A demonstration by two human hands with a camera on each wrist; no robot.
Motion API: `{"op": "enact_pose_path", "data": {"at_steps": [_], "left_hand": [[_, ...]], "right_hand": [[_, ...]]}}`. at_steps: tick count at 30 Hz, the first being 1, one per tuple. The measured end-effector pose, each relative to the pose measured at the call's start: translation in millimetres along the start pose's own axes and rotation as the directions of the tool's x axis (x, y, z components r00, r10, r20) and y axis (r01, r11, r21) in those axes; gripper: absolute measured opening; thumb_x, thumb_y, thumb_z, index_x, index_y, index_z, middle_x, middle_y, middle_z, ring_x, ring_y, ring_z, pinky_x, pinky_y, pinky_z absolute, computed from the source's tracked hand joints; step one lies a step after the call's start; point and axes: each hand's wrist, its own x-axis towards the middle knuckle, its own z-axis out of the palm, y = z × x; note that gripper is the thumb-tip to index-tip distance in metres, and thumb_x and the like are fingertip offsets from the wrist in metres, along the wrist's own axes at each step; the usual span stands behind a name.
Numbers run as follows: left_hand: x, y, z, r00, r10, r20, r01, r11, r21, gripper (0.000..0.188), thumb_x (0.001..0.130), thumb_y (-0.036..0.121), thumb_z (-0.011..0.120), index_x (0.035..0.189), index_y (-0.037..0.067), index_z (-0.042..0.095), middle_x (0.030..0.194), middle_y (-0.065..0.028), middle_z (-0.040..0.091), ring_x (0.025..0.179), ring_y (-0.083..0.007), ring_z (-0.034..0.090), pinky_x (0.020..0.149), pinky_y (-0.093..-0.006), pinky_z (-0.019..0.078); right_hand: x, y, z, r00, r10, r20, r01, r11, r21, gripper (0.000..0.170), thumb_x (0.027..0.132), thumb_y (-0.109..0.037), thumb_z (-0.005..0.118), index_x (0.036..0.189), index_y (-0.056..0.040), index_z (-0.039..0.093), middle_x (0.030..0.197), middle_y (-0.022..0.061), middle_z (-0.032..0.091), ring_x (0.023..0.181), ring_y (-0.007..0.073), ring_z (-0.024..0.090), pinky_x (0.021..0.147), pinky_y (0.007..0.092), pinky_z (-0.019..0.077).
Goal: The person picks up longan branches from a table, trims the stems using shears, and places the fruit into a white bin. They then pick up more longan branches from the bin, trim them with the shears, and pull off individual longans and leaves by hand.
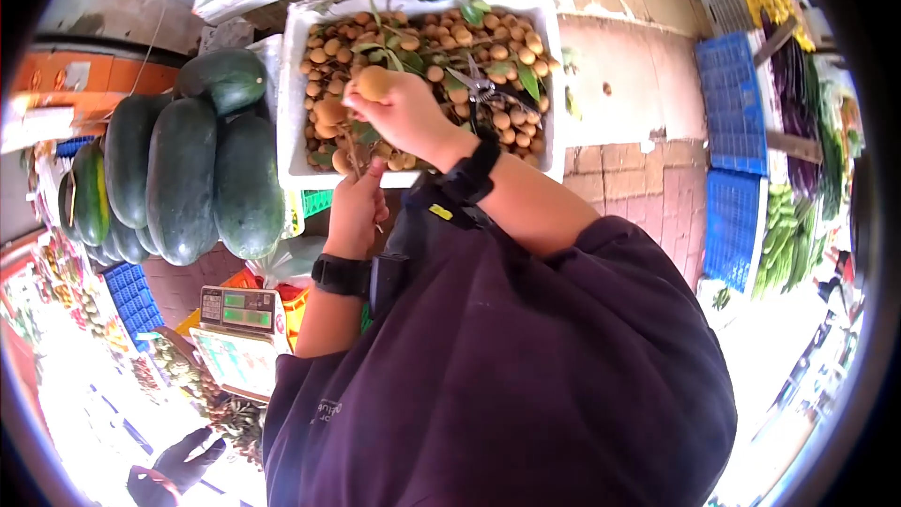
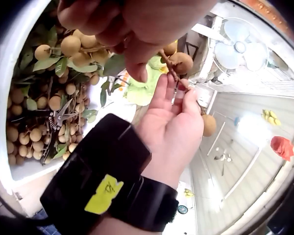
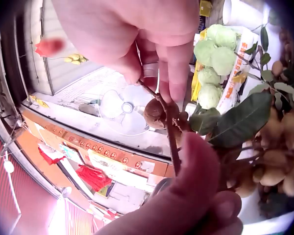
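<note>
My left hand (image 1: 355, 211) grips a longan twig (image 3: 169, 127) just over the near edge of a white foam box (image 1: 561, 108), its thumb along the stem. My right hand (image 1: 413, 117) is above the box, pinching the upper end of that twig between thumb and fingers. Brown round longans (image 3: 155, 113) hang on the twig near the right fingertips, and another longan (image 1: 374, 83) shows beside that hand. Many longans with green leaves fill the box. Pruning shears (image 1: 479, 86) lie open on top of them, right of the right hand.
Large dark watermelons (image 1: 183, 178) are stacked left of the box. A weighing scale (image 1: 242, 310) stands at the lower left. Blue crates (image 1: 732, 103) with vegetables line the right side. Green cabbages (image 3: 218, 54) sit in a carton beyond the box.
</note>
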Motion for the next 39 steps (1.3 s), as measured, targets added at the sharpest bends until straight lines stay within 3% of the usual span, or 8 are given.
{"op": "enact_pose_path", "data": {"at_steps": [8,10,14,22,28,33,36,39], "left_hand": [[-1.0,-22.7,2.5,0.984,0.039,-0.173,-0.03,0.998,0.051,0.034,0.076,0.037,0.038,0.058,0.008,0.033,0.041,0.0008,0.03,0.032,-0.0067,0.026,0.029,-0.0184,0.0222],[-1.9,-19.9,5.4,0.965,0.055,-0.256,-0.04,0.997,0.063,0.035,0.077,0.036,0.034,0.059,0.007,0.033,0.041,0.0011,0.029,0.031,-0.0063,0.024,0.028,-0.018,0.0194],[-9.1,-13.2,4.9,0.976,0.121,-0.181,-0.142,0.984,-0.107,0.029,0.08,0.029,0.031,0.063,0.007,0.034,0.041,0.0021,0.025,0.031,-0.0058,0.02,0.028,-0.0184,0.017],[-10.4,-10.8,6.5,0.972,0.18,0.154,-0.045,0.779,-0.625,0.011,0.079,0.014,0.034,0.074,0.005,0.036,0.053,0.0015,0.028,0.048,-0.0075,0.026,0.048,-0.0205,0.0264],[-9.3,-0.7,11.0,0.95,0.148,0.275,0.055,0.789,-0.612,0.01,0.08,0.014,0.032,0.08,0.006,0.038,0.056,0.0013,0.028,0.05,-0.0076,0.026,0.052,-0.021,0.0274],[-8.1,-0.9,19.9,0.936,0.155,0.317,0.084,0.773,-0.629,0.009,0.08,0.013,0.032,0.08,0.006,0.038,0.058,0.0009,0.031,0.053,-0.0092,0.029,0.054,-0.0223,0.0281],[-7.1,-2.3,24.6,0.928,0.159,0.336,0.091,0.778,-0.621,0.009,0.079,0.013,0.032,0.08,0.007,0.038,0.059,0.0006,0.032,0.054,-0.01,0.03,0.056,-0.0232,0.0284],[-1.2,-0.7,29.1,0.906,0.223,0.361,0.055,0.782,-0.621,0.009,0.079,0.015,0.034,0.08,0.008,0.038,0.06,-0.0002,0.033,0.057,-0.0111,0.031,0.057,-0.0249,0.0292]], "right_hand": [[-35.3,26.3,-53.9,0.969,0.18,0.171,-0.14,0.965,-0.222,0.033,0.064,-0.027,0.054,0.084,-0.001,0.048,0.085,0.0153,0.051,0.069,0.0249,0.052,0.061,0.0289,0.0414],[-35.2,75.0,-78.6,0.97,0.218,-0.107,-0.232,0.707,-0.668,0.04,0.061,-0.032,0.054,0.079,0.0026,0.048,0.069,0.0152,0.051,0.066,0.0248,0.052,0.062,0.033,0.0407],[-41.3,99.9,-91.4,0.658,0.675,-0.333,-0.484,0.041,-0.874,0.08,0.051,-0.045,0.059,0.106,0.0043,0.028,0.103,0.0143,0.033,0.098,0.0296,0.031,0.079,0.0452,0.0261],[-46.2,107.4,-76.2,0.615,0.673,-0.411,-0.445,-0.134,-0.885,0.092,0.054,-0.037,0.061,0.114,0.0068,0.006,0.117,0.0204,0.017,0.105,0.0329,0.022,0.082,0.0484,0.0205],[-41.0,58.8,-95.1,0.736,0.604,-0.306,-0.465,0.122,-0.877,0.081,0.05,-0.027,0.06,0.111,0.0071,0.019,0.103,0.0196,0.034,0.093,0.0294,0.036,0.076,0.0455,0.0296],[-67.2,0.4,-125.6,0.835,0.55,0.031,-0.498,0.778,-0.382,0.05,0.05,-0.009,0.053,0.095,0.0045,0.035,0.08,0.011,0.042,0.077,0.0189,0.043,0.067,0.0271,0.0361],[-84.4,-20.7,-109.4,0.732,0.645,0.22,-0.681,0.698,0.222,0.039,0.056,0.004,0.042,0.094,-0.0045,0.038,0.073,0.0017,0.043,0.069,0.0105,0.043,0.063,0.0202,0.0347],[-80.4,-16.8,-91.7,0.776,0.559,0.293,-0.605,0.79,0.095,0.025,0.061,0.0,0.047,0.085,-0.0051,0.039,0.072,0.0006,0.043,0.068,0.0096,0.043,0.062,0.0208,0.0343]]}}
